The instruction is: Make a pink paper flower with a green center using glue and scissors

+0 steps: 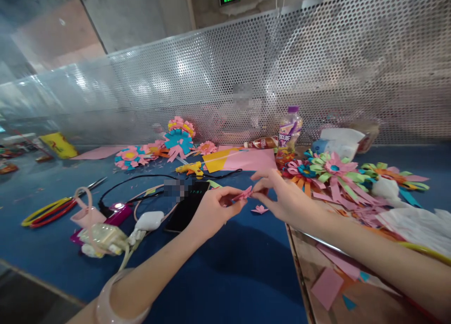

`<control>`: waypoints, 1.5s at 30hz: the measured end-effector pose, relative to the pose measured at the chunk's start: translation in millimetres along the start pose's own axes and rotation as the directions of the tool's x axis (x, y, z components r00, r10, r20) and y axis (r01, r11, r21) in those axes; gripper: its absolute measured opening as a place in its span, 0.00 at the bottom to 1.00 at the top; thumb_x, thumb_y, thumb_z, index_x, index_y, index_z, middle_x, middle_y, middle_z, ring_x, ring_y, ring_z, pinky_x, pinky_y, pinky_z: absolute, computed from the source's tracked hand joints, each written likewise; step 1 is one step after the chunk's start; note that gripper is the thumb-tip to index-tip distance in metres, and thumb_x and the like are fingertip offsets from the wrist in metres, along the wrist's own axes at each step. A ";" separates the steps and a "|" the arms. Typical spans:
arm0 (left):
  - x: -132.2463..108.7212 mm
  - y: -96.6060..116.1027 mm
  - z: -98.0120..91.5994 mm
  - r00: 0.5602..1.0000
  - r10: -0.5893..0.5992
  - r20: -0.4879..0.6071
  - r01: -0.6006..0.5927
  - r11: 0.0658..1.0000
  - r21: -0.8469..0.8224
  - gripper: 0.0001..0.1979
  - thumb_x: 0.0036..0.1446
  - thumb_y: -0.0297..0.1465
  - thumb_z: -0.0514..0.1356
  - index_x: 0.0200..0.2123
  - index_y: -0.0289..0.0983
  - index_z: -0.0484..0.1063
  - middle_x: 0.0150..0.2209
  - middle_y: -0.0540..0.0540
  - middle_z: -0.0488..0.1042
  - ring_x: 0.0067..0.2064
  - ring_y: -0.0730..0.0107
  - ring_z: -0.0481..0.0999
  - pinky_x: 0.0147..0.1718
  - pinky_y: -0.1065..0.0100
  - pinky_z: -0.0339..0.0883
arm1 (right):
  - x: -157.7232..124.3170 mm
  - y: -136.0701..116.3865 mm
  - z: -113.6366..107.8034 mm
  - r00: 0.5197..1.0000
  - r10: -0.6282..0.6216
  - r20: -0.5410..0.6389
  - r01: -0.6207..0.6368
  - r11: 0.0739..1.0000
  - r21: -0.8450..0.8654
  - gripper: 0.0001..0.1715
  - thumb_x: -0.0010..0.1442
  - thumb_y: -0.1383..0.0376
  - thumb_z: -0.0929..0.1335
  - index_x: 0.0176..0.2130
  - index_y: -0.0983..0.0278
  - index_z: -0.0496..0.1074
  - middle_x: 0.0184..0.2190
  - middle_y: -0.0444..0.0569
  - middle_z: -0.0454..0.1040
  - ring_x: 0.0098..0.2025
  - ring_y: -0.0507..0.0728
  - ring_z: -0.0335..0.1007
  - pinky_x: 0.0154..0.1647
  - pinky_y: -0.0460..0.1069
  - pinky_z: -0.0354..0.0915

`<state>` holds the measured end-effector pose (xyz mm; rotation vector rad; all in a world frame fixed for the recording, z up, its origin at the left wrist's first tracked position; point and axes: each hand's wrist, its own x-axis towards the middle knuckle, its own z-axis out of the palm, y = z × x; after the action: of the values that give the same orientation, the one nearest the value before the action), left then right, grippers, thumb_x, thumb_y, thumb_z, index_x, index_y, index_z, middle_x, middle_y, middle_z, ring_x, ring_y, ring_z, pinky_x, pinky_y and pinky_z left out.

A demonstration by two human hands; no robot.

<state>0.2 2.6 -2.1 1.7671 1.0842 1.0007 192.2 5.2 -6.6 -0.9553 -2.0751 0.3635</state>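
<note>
Head view: the left hand (215, 207) grips a small pink paper piece (243, 194) between its thumb and forefinger, and the piece sticks out from these fingertips toward the right. The right hand (274, 192) comes to the other end of the piece; its thumb and fingers are bent close together there, but I cannot tell whether they pinch the paper or only touch it. So the piece is between the two hands, above the blue table (246, 277). A small pink paper flower (260, 209) lies on the table, just below the right hand. A dark phone (186, 209) lies beside the left hand, partly covered by it. Behind the hands there are a yellow glue gun (190, 169) and a pink paper sheet (252, 160). To the right, colourful paper flowers (334, 166) lie in a pile.
</note>
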 end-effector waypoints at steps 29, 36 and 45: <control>-3.8 13.5 -0.5 0.994 -0.087 -0.065 0.082 0.994 -0.074 0.10 0.47 0.34 0.64 0.32 0.34 0.77 0.33 0.45 0.79 0.37 0.63 0.76 0.40 0.66 0.67 | -4.1 -16.9 4.0 0.993 0.116 -0.001 -0.115 0.989 0.090 0.13 0.62 0.61 0.61 0.28 0.63 0.67 0.24 0.45 0.70 0.27 0.52 0.65 0.26 0.45 0.62; -5.4 13.5 -0.5 0.997 -0.038 -0.067 0.038 0.999 -0.005 0.10 0.48 0.35 0.63 0.32 0.34 0.77 0.32 0.45 0.78 0.35 0.64 0.75 0.37 0.68 0.67 | -5.9 -15.6 6.8 0.996 0.078 -0.045 -0.073 0.993 0.094 0.11 0.61 0.64 0.62 0.29 0.63 0.67 0.25 0.45 0.69 0.27 0.51 0.65 0.27 0.45 0.64; -6.6 12.8 -0.2 0.990 0.088 -0.108 -0.078 0.992 0.095 0.09 0.51 0.35 0.61 0.32 0.35 0.76 0.31 0.46 0.77 0.34 0.66 0.74 0.34 0.68 0.66 | -7.9 -14.5 8.9 0.993 0.113 -0.017 -0.109 0.981 0.163 0.09 0.61 0.61 0.62 0.35 0.62 0.68 0.29 0.46 0.69 0.30 0.52 0.66 0.29 0.46 0.66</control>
<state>1.5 -7.3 8.3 1.8608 1.1496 1.1279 181.1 -9.8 -8.8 -0.9744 -1.9407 0.5658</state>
